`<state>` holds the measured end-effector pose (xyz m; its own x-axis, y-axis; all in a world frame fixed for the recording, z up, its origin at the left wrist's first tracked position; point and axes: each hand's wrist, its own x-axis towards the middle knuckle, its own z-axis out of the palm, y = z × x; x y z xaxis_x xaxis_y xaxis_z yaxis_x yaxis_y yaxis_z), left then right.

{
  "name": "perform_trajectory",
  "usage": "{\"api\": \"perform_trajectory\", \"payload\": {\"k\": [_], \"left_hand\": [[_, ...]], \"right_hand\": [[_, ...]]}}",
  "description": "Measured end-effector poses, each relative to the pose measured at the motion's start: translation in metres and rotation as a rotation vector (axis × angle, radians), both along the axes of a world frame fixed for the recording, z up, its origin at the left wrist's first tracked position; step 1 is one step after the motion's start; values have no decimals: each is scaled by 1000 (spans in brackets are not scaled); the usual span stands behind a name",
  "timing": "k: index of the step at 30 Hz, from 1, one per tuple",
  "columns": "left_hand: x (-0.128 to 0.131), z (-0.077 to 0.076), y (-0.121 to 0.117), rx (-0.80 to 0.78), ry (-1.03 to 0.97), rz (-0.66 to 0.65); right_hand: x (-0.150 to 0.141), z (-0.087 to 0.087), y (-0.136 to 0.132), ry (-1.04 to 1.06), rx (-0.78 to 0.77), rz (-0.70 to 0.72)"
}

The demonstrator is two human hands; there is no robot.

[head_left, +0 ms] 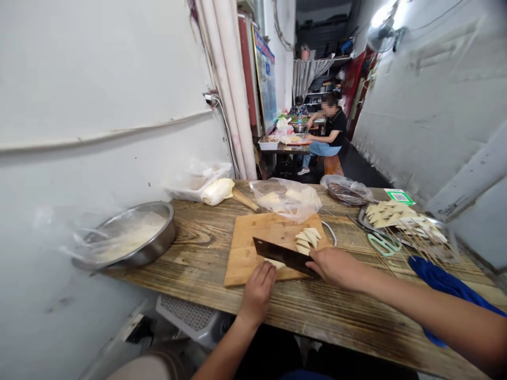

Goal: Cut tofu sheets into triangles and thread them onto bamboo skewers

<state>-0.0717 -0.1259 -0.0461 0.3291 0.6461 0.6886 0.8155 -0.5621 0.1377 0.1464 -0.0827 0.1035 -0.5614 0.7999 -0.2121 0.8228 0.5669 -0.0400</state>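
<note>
My right hand (330,268) is wrapped round the handle end of a dark, broad-bladed cleaver (281,255). The blade stands on edge across a wooden cutting board (247,240), over a pale, tofu-like slab (276,263). With curled fingers, my left hand (260,285) holds that slab down at the board's near edge; the blade and fingers hide part of it. Behind the cleaver lie several cut pale pieces (309,238) in a cluster. A clear plastic bag (291,198) with more pale slabs rests on the board's far edge.
A metal basin (162,237) with pale contents and plastic stands left. To the right are green-handled scissors (384,244), a tray of skewered pale pieces (407,219) and a blue cloth (447,285). A pale vegetable (217,191) lies behind. A person (332,126) sits at a farther table.
</note>
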Motion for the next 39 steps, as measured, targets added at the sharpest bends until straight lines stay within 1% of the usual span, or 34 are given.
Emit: {"api": "perform_trajectory", "payload": {"k": [2, 5, 8, 10, 13, 17, 22, 24, 27, 29, 30, 32, 33, 34, 36, 38, 39], "left_hand": [[3, 4, 0, 22, -9, 13], [8, 11, -3, 44, -61, 45], [11, 16, -4, 40, -95, 123], [10, 17, -1, 19, -89, 172], [7, 19, 11, -66, -66, 180], [8, 31, 33, -239, -90, 164], [24, 48, 64, -450, -133, 131], [33, 51, 76, -489, -139, 79], [42, 54, 90, -499, -124, -2], [42, 61, 96, -518, -74, -34], [40, 66, 100, -541, -30, -53], [33, 82, 109, -600, 72, -77], [28, 92, 115, -614, 113, -58], [25, 102, 124, -610, 139, -5], [20, 120, 146, -553, 181, 128], [22, 132, 175, -498, 261, 248], [24, 135, 191, -503, 322, 316]], "right_hand": [[3, 0, -1, 41, 15, -17], [8, 2, -2, 129, 44, -96], [17, 10, -4, 266, 132, -163], [24, 14, -6, 363, 198, -178], [33, 13, -10, 489, 259, -213], [44, -3, -10, 674, 266, -305], [63, -35, -5, 954, 256, -438], [71, -48, -2, 1070, 241, -505], [81, -63, 0, 1252, 177, -583], [86, -71, 1, 1358, 146, -626], [88, -73, 1, 1395, 148, -649], [92, -77, 3, 1419, 186, -687], [93, -78, 3, 1399, 221, -697], [95, -79, 4, 1359, 264, -700], [97, -81, 3, 1233, 373, -697], [97, -81, 1, 1098, 484, -680], [96, -81, -1, 1050, 529, -659]]}}
